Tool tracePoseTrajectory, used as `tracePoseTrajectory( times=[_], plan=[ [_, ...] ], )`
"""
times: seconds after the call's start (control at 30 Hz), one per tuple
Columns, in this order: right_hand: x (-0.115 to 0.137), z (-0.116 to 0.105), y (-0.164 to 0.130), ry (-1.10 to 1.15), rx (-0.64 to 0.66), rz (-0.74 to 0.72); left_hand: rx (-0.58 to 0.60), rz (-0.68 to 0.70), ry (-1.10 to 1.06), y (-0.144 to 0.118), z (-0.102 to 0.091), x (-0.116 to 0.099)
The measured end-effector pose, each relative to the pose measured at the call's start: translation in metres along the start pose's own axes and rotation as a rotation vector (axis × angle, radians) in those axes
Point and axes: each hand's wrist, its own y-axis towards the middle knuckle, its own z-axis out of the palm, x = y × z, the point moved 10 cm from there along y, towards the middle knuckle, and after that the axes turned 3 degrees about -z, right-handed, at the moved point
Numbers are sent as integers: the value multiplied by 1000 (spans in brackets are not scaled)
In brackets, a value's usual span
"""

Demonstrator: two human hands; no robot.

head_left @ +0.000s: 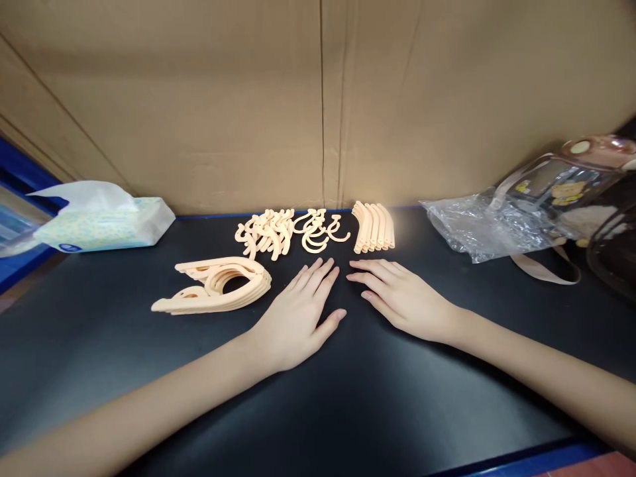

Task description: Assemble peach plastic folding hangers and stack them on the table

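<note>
While both palms are lying flat on the black worktop [348,397], nothing is being held: the left hand [298,315] is resting with fingers loosely spread and pointing away from the body, and the right hand [402,297] is resting beside it, fingers together and angled toward the left one, the fingertips of the two almost meeting.

Just beyond the left fingertips, a heap of hooks [285,232] is lying loose. Just beyond the right fingertips, a neat row of curved bars [373,227] is sitting side by side. To the outer side of the left hand, near the wrist line, a stack of hanger bodies [218,286] is lying flat. All three piles are peach-coloured plastic and are lying apart from both hands.

Judging by this layout, the hands are pausing between pieces, with no part yet taken up. Any pick from here is calling for a short forward reach and a pinch on a single piece, and the hooks look tangled enough to need teasing apart.

Farther off to the left a tissue pack [104,222] is lying; well off to the right are a crumpled plastic bag [477,228] and a bottle [571,182].
</note>
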Motion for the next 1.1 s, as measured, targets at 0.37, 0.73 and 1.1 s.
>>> tracePoseTrajectory(
  times=[0.37,0.73,1.1],
  plan=[
    [-37,-41,-1,61,-288,234,4,-11,-6,6,1,2],
    [-163,-23,-5,128,-73,776,29,-16,-29,5,1,3],
    [-175,-13,14,88,-48,852,14,-9,-7,5,-1,3]
  ],
)
